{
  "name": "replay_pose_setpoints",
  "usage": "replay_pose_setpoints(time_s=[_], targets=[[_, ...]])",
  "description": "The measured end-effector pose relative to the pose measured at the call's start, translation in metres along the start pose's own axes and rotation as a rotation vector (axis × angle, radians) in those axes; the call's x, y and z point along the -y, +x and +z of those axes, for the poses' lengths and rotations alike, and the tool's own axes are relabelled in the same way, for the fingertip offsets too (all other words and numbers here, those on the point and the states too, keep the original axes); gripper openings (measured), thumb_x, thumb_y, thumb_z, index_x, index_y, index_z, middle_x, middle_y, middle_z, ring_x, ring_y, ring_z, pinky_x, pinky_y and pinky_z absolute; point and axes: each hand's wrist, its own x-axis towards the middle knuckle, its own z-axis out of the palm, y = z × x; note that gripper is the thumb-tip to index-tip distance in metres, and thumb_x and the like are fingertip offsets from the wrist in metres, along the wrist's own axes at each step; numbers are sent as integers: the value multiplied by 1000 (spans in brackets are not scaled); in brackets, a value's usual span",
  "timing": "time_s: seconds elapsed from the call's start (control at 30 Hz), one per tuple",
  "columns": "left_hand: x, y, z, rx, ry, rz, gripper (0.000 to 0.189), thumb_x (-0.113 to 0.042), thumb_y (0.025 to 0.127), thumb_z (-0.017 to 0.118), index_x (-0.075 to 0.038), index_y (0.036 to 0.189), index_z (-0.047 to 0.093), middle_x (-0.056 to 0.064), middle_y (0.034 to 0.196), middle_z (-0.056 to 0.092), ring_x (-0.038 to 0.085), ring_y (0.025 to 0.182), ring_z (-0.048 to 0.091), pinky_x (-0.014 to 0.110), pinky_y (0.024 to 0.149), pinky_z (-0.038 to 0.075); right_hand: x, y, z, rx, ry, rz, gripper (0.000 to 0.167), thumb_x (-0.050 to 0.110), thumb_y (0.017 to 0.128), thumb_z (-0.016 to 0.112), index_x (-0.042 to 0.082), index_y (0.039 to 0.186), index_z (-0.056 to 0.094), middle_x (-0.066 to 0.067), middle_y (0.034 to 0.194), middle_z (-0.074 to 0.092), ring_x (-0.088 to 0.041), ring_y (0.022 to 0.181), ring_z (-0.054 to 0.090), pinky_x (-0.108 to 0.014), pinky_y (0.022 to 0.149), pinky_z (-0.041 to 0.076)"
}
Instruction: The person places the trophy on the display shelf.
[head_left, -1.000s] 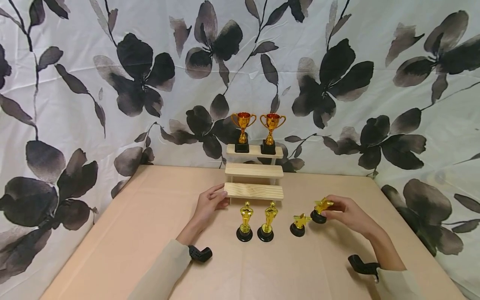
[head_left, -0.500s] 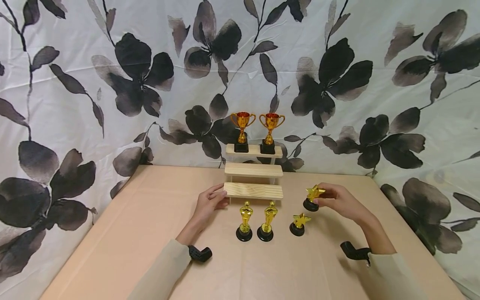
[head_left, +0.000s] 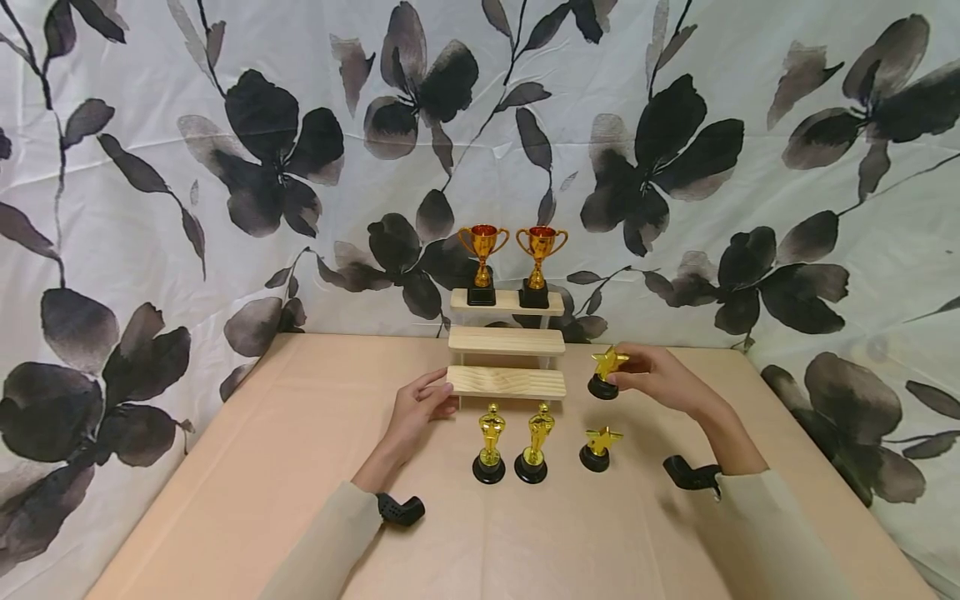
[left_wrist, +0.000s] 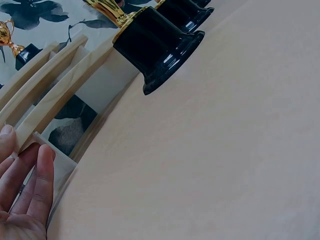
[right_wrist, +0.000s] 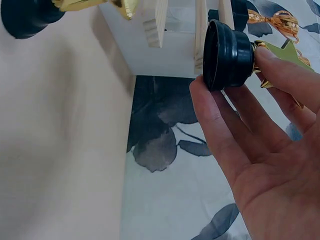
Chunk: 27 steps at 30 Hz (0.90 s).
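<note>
My right hand [head_left: 663, 379] holds a gold star trophy [head_left: 609, 363] by its stem and black base, lifted off the table to the right of the tiered wooden display stand [head_left: 507, 382]. In the right wrist view, the thumb and fingers pinch this star trophy [right_wrist: 230, 57]. My left hand [head_left: 412, 417] grips the left end of the stand's lowest shelf; in the left wrist view its thumb lies on the shelf [left_wrist: 65, 95] and fingers reach beneath. A second star trophy [head_left: 596, 450] stands on the table. Two gold figure trophies [head_left: 490, 442] stand before the stand.
Two gold cup trophies [head_left: 482, 254] with black bases stand on the top shelf [head_left: 507, 300]. The middle shelf [head_left: 507, 340] and lowest shelf show bare wood. Behind the peach-coloured table [head_left: 300, 467] hangs a white cloth [head_left: 517, 167] with dark flowers.
My right hand has carried the star trophy up and to the left, closer to the stand. The left hand stays at the lowest shelf.
</note>
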Motion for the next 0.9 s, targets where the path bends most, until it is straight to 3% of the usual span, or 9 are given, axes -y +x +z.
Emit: replay_pose_setpoints(time_s=[0.3, 0.8, 0.9], targets=[[1, 0, 0, -3, -4, -4, 50, -16, 101, 68, -4, 148, 54, 17, 109, 78, 13, 82, 77, 29, 78, 68, 17, 25, 3, 6, -4, -23, 21, 10, 100, 67, -1, 118, 63, -18, 109, 65, -32, 108, 70, -32, 84, 67], [1, -1, 0, -10, -15, 9, 50, -15, 101, 69, -4, 147, 55, 14, 106, 79, 15, 82, 77, 29, 76, 68, 49, 66, 11, -36, -84, -26, 23, 10, 99, 69, -1, 119, 65, -20, 114, 68, -37, 112, 71, -42, 91, 65], [1, 0, 1, -10, -14, 16, 50, -14, 101, 69, -3, 147, 55, 14, 105, 79, 15, 81, 77, 29, 76, 68, 51, 73, 12, -33, -98, -43, 23, 10, 99, 70, -1, 118, 65, -20, 113, 69, -37, 111, 71, -40, 91, 64]])
